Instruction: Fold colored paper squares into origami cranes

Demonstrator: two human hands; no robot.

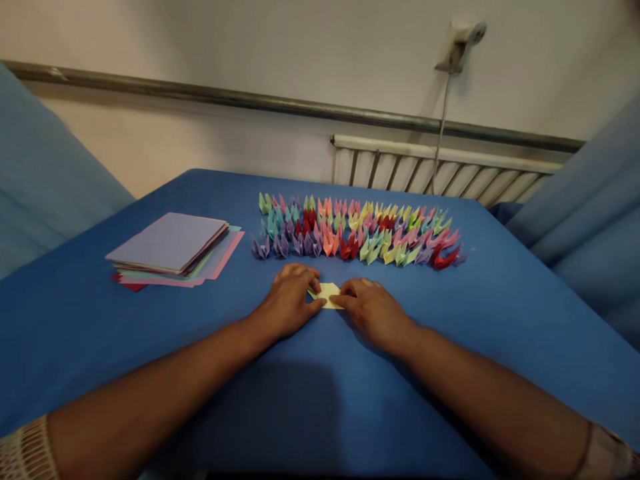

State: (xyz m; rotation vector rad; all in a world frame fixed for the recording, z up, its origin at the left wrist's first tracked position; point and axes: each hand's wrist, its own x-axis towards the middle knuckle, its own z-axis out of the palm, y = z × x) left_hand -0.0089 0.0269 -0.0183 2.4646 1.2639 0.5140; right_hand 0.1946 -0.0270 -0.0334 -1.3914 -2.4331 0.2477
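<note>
Head view: a small pale-yellow folded paper (326, 292) lies flat on the blue desk (320, 400), just before rows of coloured paper cranes (355, 233). It sits between the left hand (287, 301) and right hand (374, 312). Fingertips press its two ends, and each grip is released, palm down.

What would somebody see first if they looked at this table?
Probably the crowd of little folded paper shapes in many colours, lined up in rows at the far middle of the blue table. Next, the left hand and right hand, close together in front of them, pressing on a small yellow paper. A stack of coloured sheets lies to the left.
</note>
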